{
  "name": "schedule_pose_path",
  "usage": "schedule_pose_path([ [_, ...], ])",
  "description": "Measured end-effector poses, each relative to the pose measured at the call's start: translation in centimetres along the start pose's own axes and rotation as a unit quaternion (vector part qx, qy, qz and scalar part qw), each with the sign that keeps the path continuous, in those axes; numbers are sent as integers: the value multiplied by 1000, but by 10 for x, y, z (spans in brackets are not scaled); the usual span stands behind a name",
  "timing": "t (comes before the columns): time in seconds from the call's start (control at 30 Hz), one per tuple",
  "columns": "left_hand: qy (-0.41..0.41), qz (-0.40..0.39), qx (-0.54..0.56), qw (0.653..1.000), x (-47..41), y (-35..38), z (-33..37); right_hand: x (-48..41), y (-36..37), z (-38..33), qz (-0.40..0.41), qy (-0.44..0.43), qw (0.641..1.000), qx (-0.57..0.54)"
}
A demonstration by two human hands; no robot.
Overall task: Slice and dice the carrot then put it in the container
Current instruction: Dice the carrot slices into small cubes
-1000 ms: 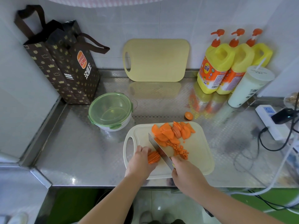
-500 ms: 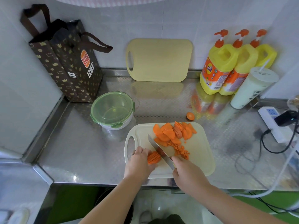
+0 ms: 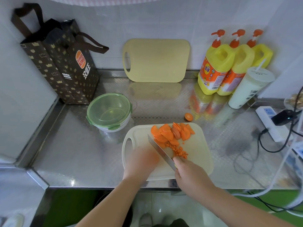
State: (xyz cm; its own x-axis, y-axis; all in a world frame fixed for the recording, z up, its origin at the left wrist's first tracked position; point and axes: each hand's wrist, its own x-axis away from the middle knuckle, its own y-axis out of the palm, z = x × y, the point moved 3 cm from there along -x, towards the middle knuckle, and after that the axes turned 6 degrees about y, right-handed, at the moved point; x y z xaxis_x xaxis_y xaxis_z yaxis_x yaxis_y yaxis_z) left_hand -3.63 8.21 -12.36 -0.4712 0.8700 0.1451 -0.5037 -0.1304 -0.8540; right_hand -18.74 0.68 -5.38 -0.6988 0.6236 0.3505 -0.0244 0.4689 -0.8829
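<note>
A pale cutting board (image 3: 198, 149) lies at the counter's front edge. Orange carrot slices (image 3: 170, 132) are heaped at its far side, and small carrot dice (image 3: 178, 150) lie beside the knife blade (image 3: 159, 149). My right hand (image 3: 190, 174) grips the knife handle, blade pointing away and to the left. My left hand (image 3: 141, 161) is blurred on the board left of the blade, over the stack of slices, so its grip is unclear. A round container (image 3: 109, 112) with a green lid stands closed to the left behind the board.
A carrot end (image 3: 188, 116) lies on the steel counter behind the board. A second cutting board (image 3: 155, 60) leans on the wall. A brown paper bag (image 3: 60, 63) stands back left; yellow detergent bottles (image 3: 216, 69), a drink cup (image 3: 249, 87) and a power strip (image 3: 270, 122) sit right.
My left hand has moved and is blurred now, covering the slice stack it was holding. The knife stays at nearly the same place and angle.
</note>
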Motion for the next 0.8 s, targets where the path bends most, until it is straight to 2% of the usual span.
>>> schedule_pose_path([
  [0.23, 70, 27, -21, 997, 7, 3, 1, 4, 4, 0, 6, -6, 1000, 4],
  [0.47, 72, 94, 11, 993, 8, 12, 0, 7, 11, -4, -11, -12, 999, 39],
  [0.8, 84, 138, 23, 987, 9, 20, -6, 9, 14, -8, -39, -13, 996, 84],
])
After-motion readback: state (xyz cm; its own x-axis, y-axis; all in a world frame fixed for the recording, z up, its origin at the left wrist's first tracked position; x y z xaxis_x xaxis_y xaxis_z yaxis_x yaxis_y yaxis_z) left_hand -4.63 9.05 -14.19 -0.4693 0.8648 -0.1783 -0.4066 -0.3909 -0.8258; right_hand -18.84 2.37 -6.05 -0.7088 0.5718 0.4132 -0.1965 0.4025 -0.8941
